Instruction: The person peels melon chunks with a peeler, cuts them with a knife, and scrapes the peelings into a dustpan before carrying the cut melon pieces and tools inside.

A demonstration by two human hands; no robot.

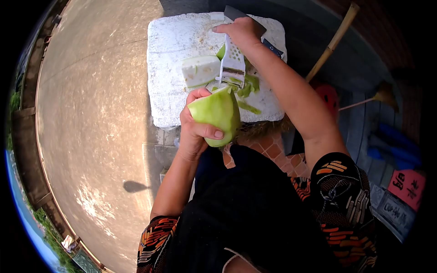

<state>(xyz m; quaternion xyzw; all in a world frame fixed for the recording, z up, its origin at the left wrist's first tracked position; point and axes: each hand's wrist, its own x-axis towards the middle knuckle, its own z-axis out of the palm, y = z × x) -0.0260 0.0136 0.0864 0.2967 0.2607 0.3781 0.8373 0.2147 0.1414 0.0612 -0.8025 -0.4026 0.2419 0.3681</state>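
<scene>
My left hand (199, 125) is closed around a pale green, peeled fruit or gourd (218, 113), its thumb across the near side. Beyond it, my right hand (241, 34) is over the far part of a white block (166, 59), thumb stretched left. Against that hand lies a dark grey flat piece (241, 16), perhaps a knife blade; the other fingers are hidden. A white peeler with a perforated body (233, 57) extends from below the right hand toward the fruit. Left of the peeler lies a cut pale piece (200, 70), and green peelings (249, 86) lie to its right.
A dark blue item (273, 48) lies at the block's right edge. A bamboo pole (334, 41) leans at the upper right. Pink and grey signs (406, 188) with writing stand at the far right. Concrete ground (95, 113) stretches out on the left.
</scene>
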